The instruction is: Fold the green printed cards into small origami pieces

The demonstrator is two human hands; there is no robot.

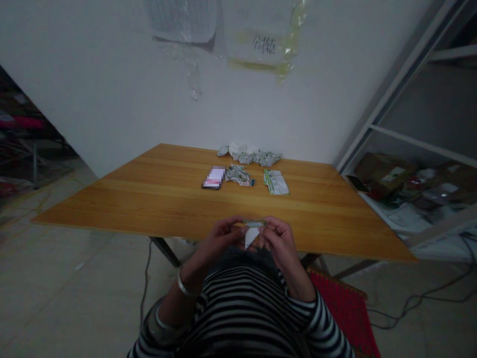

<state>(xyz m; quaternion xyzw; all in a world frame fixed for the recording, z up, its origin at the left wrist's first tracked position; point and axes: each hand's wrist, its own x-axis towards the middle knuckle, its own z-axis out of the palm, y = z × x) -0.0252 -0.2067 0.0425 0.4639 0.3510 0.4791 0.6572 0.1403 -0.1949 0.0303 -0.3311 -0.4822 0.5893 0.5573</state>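
Note:
Both hands meet just in front of the near edge of the wooden table (149,199). My left hand (223,233) and my right hand (279,237) pinch a small folded paper piece (253,232), white with a green printed strip on top, held between the fingertips above my lap. On the table beyond lie a small heap of folded paper pieces (240,175), a flat stack of green-and-white printed papers (276,181) and, at the far edge, a longer pile of folded pieces (250,154).
A phone (214,177) lies left of the paper heap. A metal shelf rack (413,184) with boxes and clutter stands at the right. A red chair seat (343,308) shows under my right arm. Cables trail on the floor.

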